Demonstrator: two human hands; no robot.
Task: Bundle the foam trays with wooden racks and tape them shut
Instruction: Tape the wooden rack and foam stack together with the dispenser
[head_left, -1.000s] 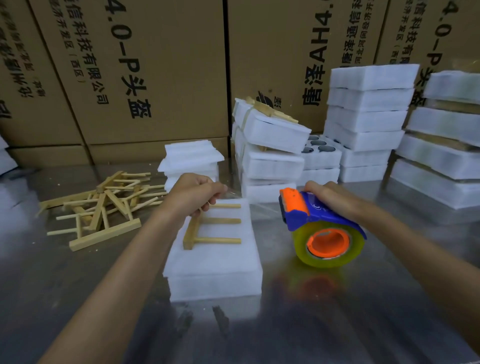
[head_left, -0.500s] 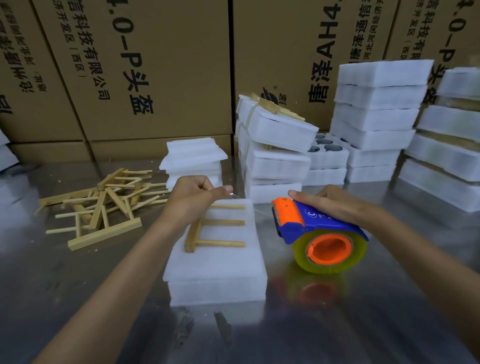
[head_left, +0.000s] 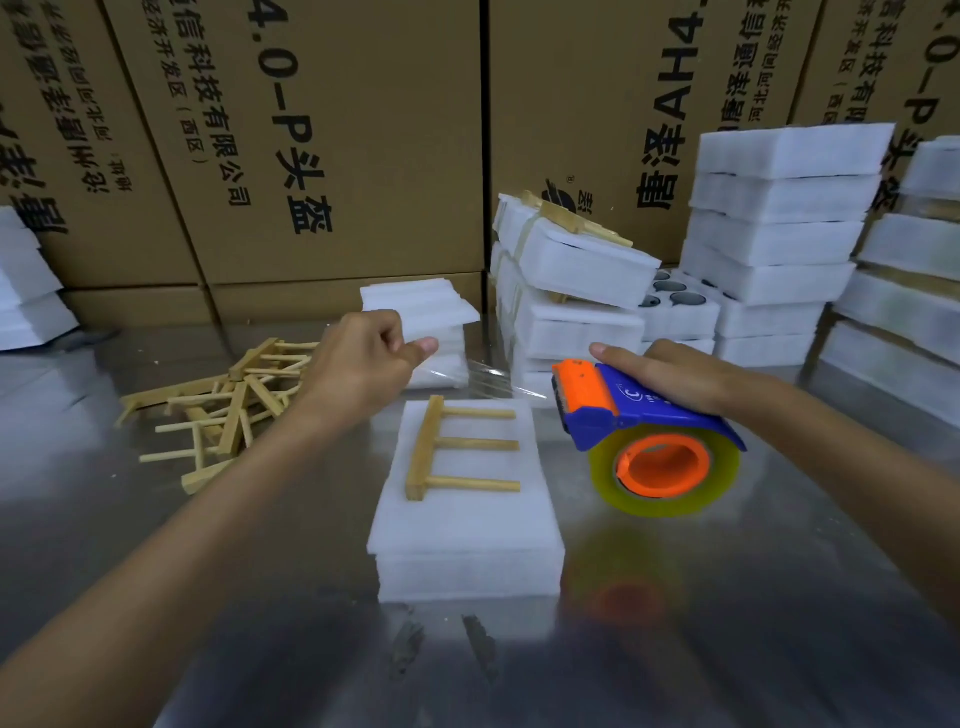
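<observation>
left hand (head_left: 363, 364) pinches the clear tape end (head_left: 483, 376); right hand (head_left: 670, 371) grips the dispenser (head_left: 644, 436). foam trays (head_left: 467, 530) with wooden rack (head_left: 457, 447) sit mid-worktop: light, soft, dent easily

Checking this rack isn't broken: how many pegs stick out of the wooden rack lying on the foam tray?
3. All run rightward from the bar of the wooden rack across the foam tray: far peg, middle peg, near peg. None appears hidden.
</observation>
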